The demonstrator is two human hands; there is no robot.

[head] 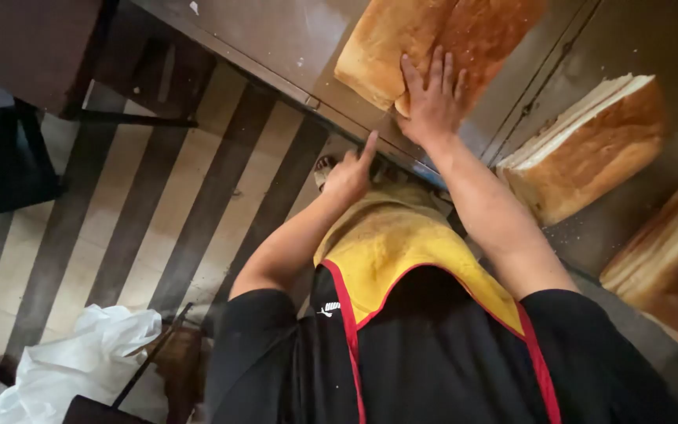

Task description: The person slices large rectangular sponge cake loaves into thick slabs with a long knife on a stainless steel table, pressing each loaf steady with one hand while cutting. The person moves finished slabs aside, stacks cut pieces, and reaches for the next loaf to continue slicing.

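Observation:
My right hand [431,100] lies flat, fingers spread, on a large golden-brown loaf of bread [433,43] resting on a metal table [276,39]. My left hand [351,171] hangs just below the table's near edge, its fingers curled and the index finger pointing up at the edge; it holds nothing. A yellow apron with red trim [394,251] covers my front.
Two more big loaves lie to the right on the table, one [590,149] cut open to a pale inside, another [672,263] at the frame's edge. The floor [158,196] is striped dark and light. A white plastic bag [80,361] lies lower left; dark furniture [9,118] stands left.

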